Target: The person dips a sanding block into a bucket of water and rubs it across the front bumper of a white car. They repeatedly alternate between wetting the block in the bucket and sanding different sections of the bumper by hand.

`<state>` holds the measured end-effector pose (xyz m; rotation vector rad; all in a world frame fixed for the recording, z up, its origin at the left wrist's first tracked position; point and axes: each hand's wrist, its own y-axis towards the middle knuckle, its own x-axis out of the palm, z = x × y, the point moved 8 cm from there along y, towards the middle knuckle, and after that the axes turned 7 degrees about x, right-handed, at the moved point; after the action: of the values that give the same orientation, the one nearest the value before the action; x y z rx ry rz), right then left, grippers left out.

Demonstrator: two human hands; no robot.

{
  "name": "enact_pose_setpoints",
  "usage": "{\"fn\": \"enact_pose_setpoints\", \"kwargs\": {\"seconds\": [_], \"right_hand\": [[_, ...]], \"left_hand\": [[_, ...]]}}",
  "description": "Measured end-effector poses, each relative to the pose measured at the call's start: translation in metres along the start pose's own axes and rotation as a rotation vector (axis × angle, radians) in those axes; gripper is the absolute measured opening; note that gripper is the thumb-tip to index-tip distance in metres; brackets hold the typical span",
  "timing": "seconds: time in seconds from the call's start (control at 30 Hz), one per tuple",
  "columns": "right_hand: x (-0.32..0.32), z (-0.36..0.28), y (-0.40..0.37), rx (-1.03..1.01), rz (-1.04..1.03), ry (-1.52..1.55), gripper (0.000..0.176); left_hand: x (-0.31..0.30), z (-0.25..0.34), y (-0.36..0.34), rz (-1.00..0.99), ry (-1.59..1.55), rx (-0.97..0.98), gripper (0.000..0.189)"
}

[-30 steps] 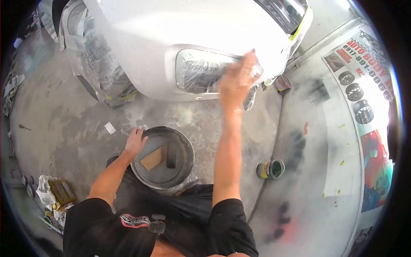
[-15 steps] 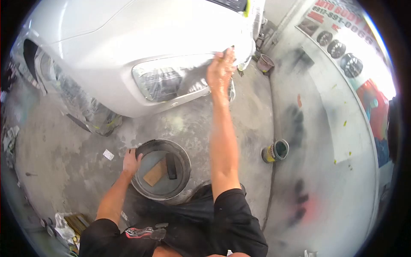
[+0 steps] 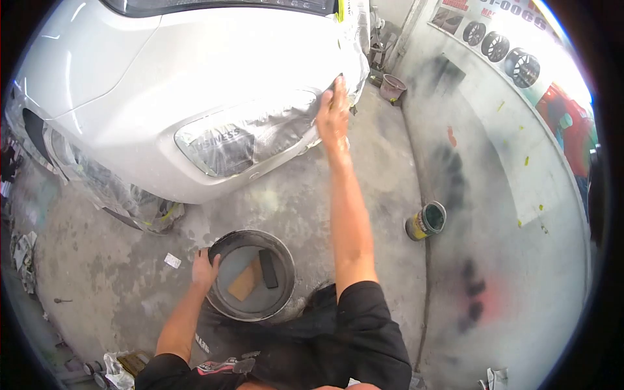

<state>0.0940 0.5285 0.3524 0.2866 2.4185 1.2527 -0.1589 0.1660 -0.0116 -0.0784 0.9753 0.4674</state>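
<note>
My right hand (image 3: 334, 118) rests against the white car's bumper (image 3: 286, 49), beside the plastic-covered opening (image 3: 227, 140). Its fingers are stretched and close together, and a small dark edge shows at the fingertips. What lies under them is hidden. Down in front of my lap, my left hand (image 3: 205, 268) grips the left rim of a round dark basin (image 3: 290, 286). Inside the basin are greyish water, a tan flat piece (image 3: 243, 283) and a black block (image 3: 268, 268).
A can with a yellow label (image 3: 419, 227) stands by the paint-marked wall panel (image 3: 494, 214) on the right. Farther back is a pinkish bucket (image 3: 392, 88). The wheel (image 3: 140, 198) is wrapped in plastic. A small white paper (image 3: 172, 260) lies on the concrete floor.
My right hand has shifted slightly down the car's surface. The view has moved, so the car sits farther left and the basin lower. My left hand stays on the basin rim.
</note>
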Motion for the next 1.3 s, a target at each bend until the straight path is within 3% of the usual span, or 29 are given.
{"fn": "enact_pose_setpoints", "kwargs": {"seconds": [0.13,0.23,0.33,0.37,0.47,0.57,0.67,0.83,0.93,1.07,1.17,1.3], "right_hand": [[-0.01,0.036,0.047,0.224,-0.115,0.118,0.048],[-0.009,0.039,0.045,0.177,-0.104,0.058,0.047],[0.005,0.024,0.039,0.168,0.04,0.024,0.048],[0.014,0.02,0.034,0.224,-0.068,0.049,0.049],[0.0,-0.064,-0.008,-0.09,0.004,-0.142,0.05],[-0.001,-0.006,0.022,0.045,-0.029,-0.016,0.052],[0.0,0.03,0.049,0.32,-0.103,-0.027,0.054],[0.002,0.016,0.032,0.14,-0.048,-0.032,0.053],[0.014,-0.013,0.073,0.199,-0.175,-0.027,0.052],[-0.001,-0.007,0.052,0.025,-0.143,-0.174,0.048],[0.003,0.0,0.044,0.043,-0.116,-0.17,0.048],[0.015,-0.011,0.074,0.093,-0.135,-0.141,0.049]], "left_hand": [[-0.002,0.005,-0.002,-0.032,-0.023,-0.04,0.048],[0.0,0.004,-0.004,-0.041,-0.037,-0.055,0.048],[0.001,-0.001,-0.002,-0.035,-0.032,-0.052,0.049],[0.003,-0.002,-0.002,-0.035,-0.027,-0.043,0.049],[-0.009,0.014,-0.003,-0.013,0.015,-0.015,0.05],[-0.003,0.008,-0.003,-0.029,0.025,-0.028,0.05],[-0.003,0.007,-0.002,-0.038,-0.01,-0.037,0.05],[-0.008,0.015,-0.002,-0.013,0.008,-0.015,0.05],[-0.011,0.019,-0.002,-0.004,-0.009,-0.007,0.051],[-0.008,0.019,-0.002,-0.065,-0.002,-0.062,0.051],[-0.012,0.021,-0.003,-0.077,-0.028,-0.145,0.059],[-0.011,0.016,-0.003,-0.033,0.001,-0.053,0.054]]}}
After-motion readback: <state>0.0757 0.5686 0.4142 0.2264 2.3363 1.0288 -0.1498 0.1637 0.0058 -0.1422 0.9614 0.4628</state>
